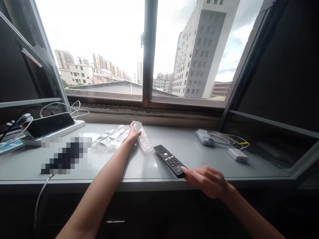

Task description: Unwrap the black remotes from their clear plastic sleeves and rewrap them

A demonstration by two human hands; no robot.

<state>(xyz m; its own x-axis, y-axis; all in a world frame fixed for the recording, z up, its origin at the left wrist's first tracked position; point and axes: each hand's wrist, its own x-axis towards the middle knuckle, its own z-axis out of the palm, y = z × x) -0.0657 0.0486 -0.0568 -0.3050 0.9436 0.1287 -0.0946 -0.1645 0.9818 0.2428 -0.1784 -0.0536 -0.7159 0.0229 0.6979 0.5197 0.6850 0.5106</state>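
Note:
My right hand (208, 181) pinches the lower end of a black remote control (170, 160) between thumb and fingers, near the front edge of the desk. The remote's buttons face up, and its far end points toward the window. Farther back, my left hand (134, 133) is closed on a narrow clear plastic bag (144, 141), which hangs down to the right of the fingers. More crumpled clear plastic bags (112, 137) lie on the desk just left of that hand. The remote and the held bag are close together but apart.
A phone (53, 124) leans on a white stand at the left among cables, beside a blurred-out dark item (66, 156). On the right lie a pale power bank (204, 137), a white charger (238, 155) and a coiled cable. The window (147, 66) rises behind the grey desk (144, 167).

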